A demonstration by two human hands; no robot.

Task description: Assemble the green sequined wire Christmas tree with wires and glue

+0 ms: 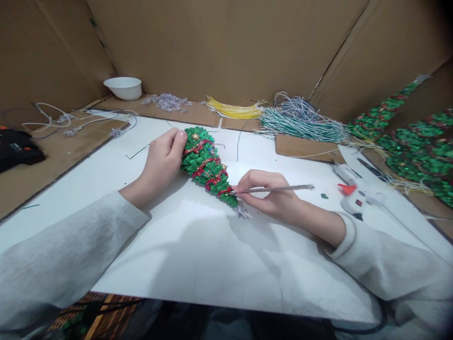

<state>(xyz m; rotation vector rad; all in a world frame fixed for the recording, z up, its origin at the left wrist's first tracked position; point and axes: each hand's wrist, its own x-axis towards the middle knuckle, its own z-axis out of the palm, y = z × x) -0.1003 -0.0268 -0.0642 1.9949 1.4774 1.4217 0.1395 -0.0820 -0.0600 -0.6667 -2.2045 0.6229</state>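
A small green tinsel tree with red garland and gold beads lies tilted, its wide base at the upper left and its tip at the lower right. At the tip is a clear, shiny star. My left hand grips the tree's base, thumb on top. In my right hand is a thin grey stick, pinched between thumb and fingers, with its front end at the red garland near the tip. Both hands are above the white tabletop.
A white bowl, clear stars, yellow wires and green wires line the back. On the right are a white glue gun and more green trees. A black tool lies far left.
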